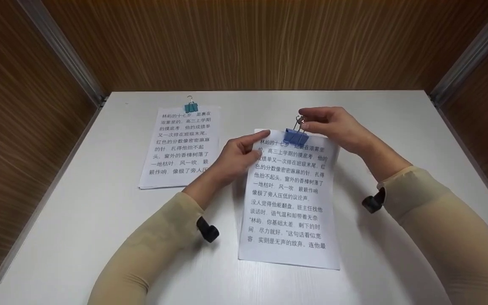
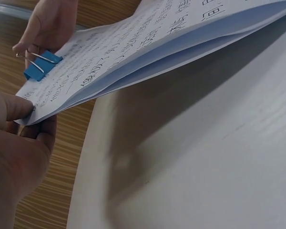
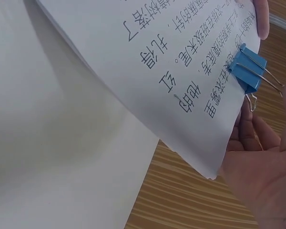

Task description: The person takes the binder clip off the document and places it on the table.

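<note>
A stack of printed sheets is held tilted, its top edge raised off the table. A blue binder clip sits over the middle of that top edge, wire handles pointing away from the text. My left hand pinches the upper left corner, thumb on the print and fingers underneath, as the left wrist view shows. At the clip, the thumb and fingers of my right hand hold the wire handles. In the right wrist view the clip has one handle before the paper and one behind, partly hidden by fingers.
Left of the held stack, a second printed stack lies on the white table with a teal binder clip on its top edge. Wood-grain panels enclose the back and sides.
</note>
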`<state>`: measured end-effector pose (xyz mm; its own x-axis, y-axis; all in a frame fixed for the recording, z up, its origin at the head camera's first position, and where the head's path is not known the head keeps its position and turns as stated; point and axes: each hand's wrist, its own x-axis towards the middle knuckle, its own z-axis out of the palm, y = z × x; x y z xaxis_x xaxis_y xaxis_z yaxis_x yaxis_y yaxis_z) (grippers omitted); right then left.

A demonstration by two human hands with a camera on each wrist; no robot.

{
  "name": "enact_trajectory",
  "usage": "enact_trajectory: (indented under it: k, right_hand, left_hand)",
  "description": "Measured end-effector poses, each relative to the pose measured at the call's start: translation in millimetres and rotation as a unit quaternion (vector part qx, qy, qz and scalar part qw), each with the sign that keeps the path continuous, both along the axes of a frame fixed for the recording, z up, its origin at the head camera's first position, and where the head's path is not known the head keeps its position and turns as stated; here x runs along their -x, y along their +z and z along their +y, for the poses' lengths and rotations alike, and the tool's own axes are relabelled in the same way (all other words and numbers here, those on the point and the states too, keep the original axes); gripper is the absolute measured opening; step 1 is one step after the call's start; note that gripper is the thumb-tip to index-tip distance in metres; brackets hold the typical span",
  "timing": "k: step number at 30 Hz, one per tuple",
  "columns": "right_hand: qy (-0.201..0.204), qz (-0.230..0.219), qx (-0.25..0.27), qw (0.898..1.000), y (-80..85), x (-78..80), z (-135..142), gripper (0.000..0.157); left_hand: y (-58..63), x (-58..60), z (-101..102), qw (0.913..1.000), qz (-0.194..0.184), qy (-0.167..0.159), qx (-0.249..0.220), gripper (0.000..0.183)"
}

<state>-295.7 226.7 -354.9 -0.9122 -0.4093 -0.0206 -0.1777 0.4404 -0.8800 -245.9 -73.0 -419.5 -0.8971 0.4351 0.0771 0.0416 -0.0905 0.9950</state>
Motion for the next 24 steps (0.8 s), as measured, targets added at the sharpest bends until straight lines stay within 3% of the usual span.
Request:
enact_trajectory:
  k: [13,19,24]
  right_hand:
    - [-0.01,0.011,-0.006,1.0,2.5,-6.2,-5,0.046]
    - [-0.061,0.047,0.022,0.997,4.0,-3.7,1,0.046]
    - [-0.109,0.046,0.029,0.993,7.3,-2.8,24,0.054]
  left_hand:
    - [-0.6,0.5,2,0.9998,-0.001,0.003,0.02,0.056]
    - [-5.3,1.6,1,0.9996,-0.011,0.017,0.018,0.057]
    - [-8.3,3.4,-2,0.9991,-0.021,0.032,0.016,0.057]
